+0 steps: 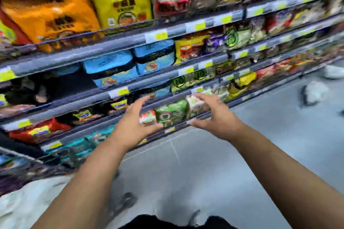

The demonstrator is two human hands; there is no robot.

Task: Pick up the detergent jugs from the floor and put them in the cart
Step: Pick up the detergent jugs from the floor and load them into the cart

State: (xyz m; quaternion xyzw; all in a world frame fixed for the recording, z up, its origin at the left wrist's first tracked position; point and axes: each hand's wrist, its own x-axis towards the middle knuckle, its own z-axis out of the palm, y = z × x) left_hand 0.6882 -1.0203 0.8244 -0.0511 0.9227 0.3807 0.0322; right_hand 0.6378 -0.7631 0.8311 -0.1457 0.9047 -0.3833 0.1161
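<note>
Left hand (134, 124) at 7 o'clock and right hand (217, 119) at 5 o'clock are held out before the packet shelves (104, 52), fingers spread and lightly curved, holding nothing. A blurred white object (314, 93) and a second white object (333, 71), possibly the detergent jugs, lie on the floor (204, 173) at 2 o'clock, well apart from both hands.

Nothing legible here, the whole view is motion-blurred. Price tags (161, 35) on the shelf rails (93, 50): yellow, print smeared, no numbers readable. Yellow pack (121, 0): dark characters near the top, can't make them out. Orange pack (52, 18): same. Green packs (235, 36): round logo, the lettering inside it unreadable.
</note>
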